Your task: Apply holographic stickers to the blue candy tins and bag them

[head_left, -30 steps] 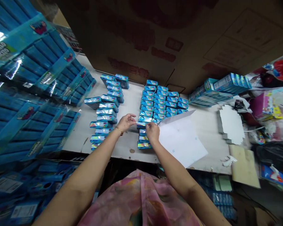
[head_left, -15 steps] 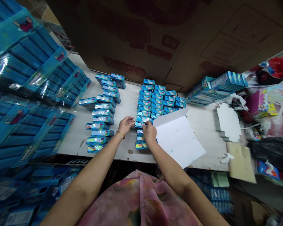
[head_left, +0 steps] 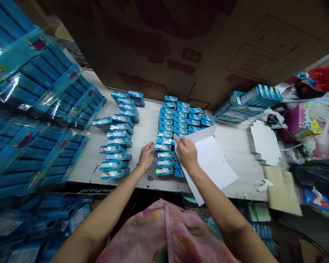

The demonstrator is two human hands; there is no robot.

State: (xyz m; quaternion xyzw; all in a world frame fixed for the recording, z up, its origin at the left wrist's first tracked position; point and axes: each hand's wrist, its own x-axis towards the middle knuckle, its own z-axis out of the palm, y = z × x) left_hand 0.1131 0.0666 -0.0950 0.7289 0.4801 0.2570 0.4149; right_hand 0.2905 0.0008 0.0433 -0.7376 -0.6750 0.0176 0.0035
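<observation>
My left hand is at the left side of a block of small blue boxes, its fingers partly bent, slightly apart and with nothing visible in them. My right hand reaches over a white sheet with its index finger stretched out to the tops of the boxes. Its other fingers are bent and their tips are hidden. The sheet has a few small marks, is folded at its far end and lies partly over the boxes. Left of my left hand stands another column of blue boxes.
Plastic-wrapped packs of blue boxes are piled at the left. A large brown carton stands behind the table. On the right are more blue boxes, a stack of white cut cardboard, a crumpled tissue and a black bag.
My right hand has moved right and slightly away from the front boxes, its index finger now stretched out. My left hand has drawn slightly back toward me. The white sheet has shifted slightly.
</observation>
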